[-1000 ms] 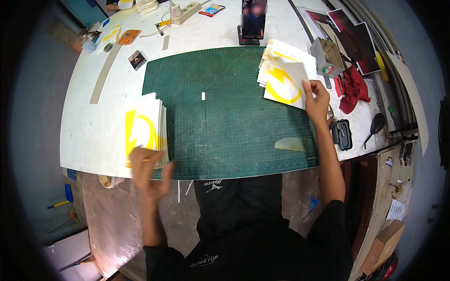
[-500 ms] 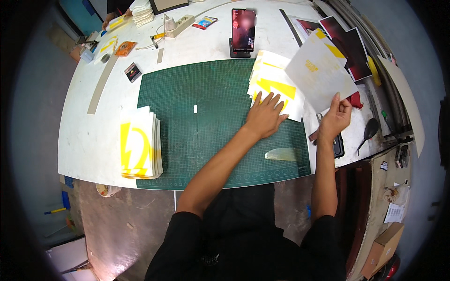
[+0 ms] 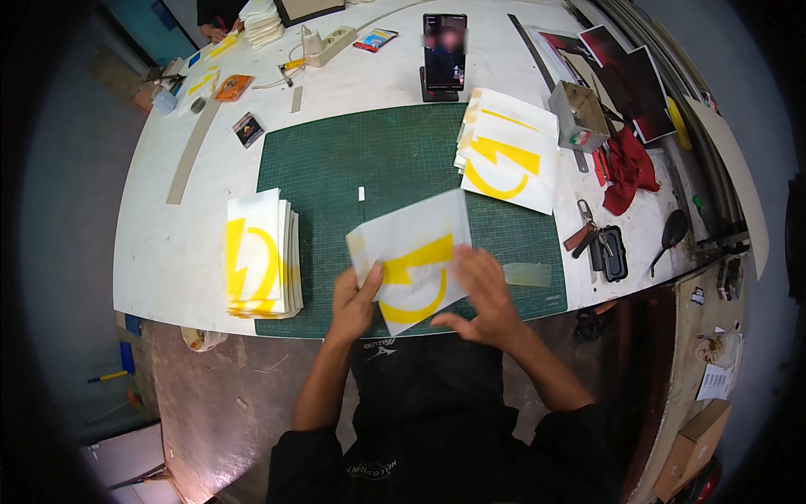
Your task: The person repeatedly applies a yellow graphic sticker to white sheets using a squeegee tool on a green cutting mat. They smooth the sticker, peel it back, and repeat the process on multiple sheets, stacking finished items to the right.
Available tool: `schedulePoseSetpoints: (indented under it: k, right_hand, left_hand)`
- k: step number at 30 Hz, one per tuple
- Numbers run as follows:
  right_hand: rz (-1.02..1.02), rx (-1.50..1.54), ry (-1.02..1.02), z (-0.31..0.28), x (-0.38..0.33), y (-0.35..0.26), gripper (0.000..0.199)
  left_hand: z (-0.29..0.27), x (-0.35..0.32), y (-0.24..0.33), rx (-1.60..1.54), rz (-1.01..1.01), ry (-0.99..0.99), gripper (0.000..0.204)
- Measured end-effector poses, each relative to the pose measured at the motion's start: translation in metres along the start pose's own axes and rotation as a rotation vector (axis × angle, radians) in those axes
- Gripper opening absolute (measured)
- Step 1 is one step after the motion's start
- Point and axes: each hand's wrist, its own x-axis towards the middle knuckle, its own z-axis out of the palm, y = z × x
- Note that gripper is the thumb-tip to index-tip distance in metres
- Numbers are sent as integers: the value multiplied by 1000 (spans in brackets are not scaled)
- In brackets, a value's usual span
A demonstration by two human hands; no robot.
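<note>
Above the near edge of the green cutting mat [image 3: 327,160] I hold a thin white sheet with a yellow print [image 3: 420,252], tilted. My left hand [image 3: 354,302] pinches its left edge, thumb on top, beside a folded-over strip. My right hand [image 3: 489,301] is at the sheet's right side, fingers stretched and thumb apart; its fingertips are slightly blurred. A stack of similar white and yellow sheets [image 3: 510,151] lies fanned at the mat's far right. Another, thicker stack [image 3: 254,244] lies at the mat's left edge.
A phone on a stand [image 3: 445,55] is behind the mat. To the right are a metal box [image 3: 579,118], a red cloth [image 3: 628,168], keys [image 3: 585,220] and a black spoon-shaped tool [image 3: 669,235]. A power strip [image 3: 332,46] lies at the back. Another person's hand [image 3: 218,35] is at the far left.
The sheet has come from the right down in front of me, and its yellow print now faces up. My left hand has left the right stack and grips the sheet; my right hand has opened.
</note>
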Motion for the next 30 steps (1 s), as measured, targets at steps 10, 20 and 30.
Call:
schedulePoseSetpoints:
  k: [10,20,30]
  right_hand:
    - [673,668,272,9,5,-1,10]
    - [562,696,245,-18,-25,3,6]
    - [719,696,-38,-30,-9,8,6]
  left_hand:
    - [-15,-22,1,-228,23,149,48]
    - [-22,-12,-40,-156,-88,108,43]
    - [-28,-9,-21,-85,-118,69,35]
